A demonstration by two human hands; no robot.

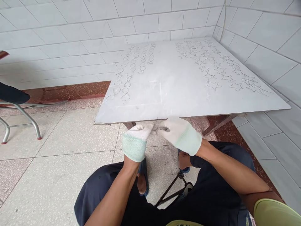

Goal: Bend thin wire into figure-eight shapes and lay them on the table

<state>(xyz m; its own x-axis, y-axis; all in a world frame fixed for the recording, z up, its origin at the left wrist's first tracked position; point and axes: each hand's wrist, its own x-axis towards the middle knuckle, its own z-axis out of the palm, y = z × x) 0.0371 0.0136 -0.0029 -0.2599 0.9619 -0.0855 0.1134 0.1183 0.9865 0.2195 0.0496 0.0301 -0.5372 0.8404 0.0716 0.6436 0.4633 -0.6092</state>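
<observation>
In front of the table's near edge, my left hand (141, 139), in a white glove with a pale green cuff, is closed in a pinch. My right hand (180, 135), gloved alike, pinches right beside it, the fingertips nearly meeting. Between them a thin wire (157, 119) shows as a short dark line; the fingers hide most of it. On the white tabletop (169, 97) beyond lie rows of wire figure-eights (127, 82) at left and many wire stars (213, 85) at right.
Straight loose wires (264, 90) lie at the tabletop's right side. Tiled walls (145, 26) enclose the back and right. A metal-legged stool (25, 116) stands at far left, and a dark folding frame (170, 188) is between my legs.
</observation>
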